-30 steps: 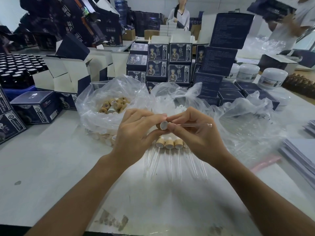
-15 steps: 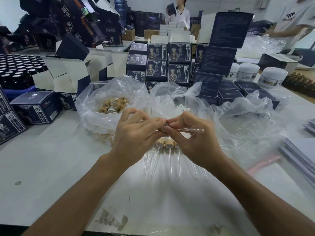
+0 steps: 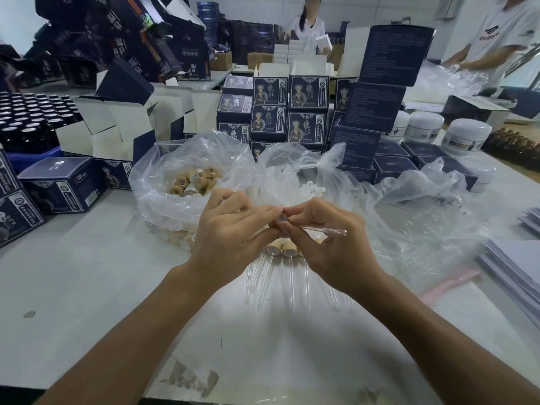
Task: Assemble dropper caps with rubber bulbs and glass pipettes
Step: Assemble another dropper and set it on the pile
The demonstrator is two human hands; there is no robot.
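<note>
Bare white table (image 3: 87, 287) nearest, stained toward the near edge, with open room left and right of the forearms. Just short of the hands, a row of finished droppers (image 3: 287, 258): tan wood-look collars side by side, clear glass stems pointing back at the near edge. Above that row, left hand (image 3: 230, 229) and right hand (image 3: 327, 238) meeting fingertip to fingertip over the table. Left fingers curled round a dropper cap (image 3: 282, 219), mostly hidden, only a grey round end showing. Right thumb and fingers pinching a glass pipette (image 3: 324, 228) close to the cap; thin, clear, level, running right to a small rounded tip. Whether seated in the cap, cannot tell. Beyond the hands to the left, an open clear plastic bag (image 3: 163, 182) of loose tan caps (image 3: 194, 181). Straight beyond, a second clear bag with white rubber bulbs (image 3: 311, 190). Right of the hands, crumpled clear plastic sheeting (image 3: 423, 206) spread flat, a stack of grey sheets (image 3: 517, 258) at the table's right edge. Farther back, stacked dark blue cartons (image 3: 289, 112), open white-lined boxes, dark bottles (image 3: 26, 121) far left, white jars (image 3: 466, 135) far right.
</note>
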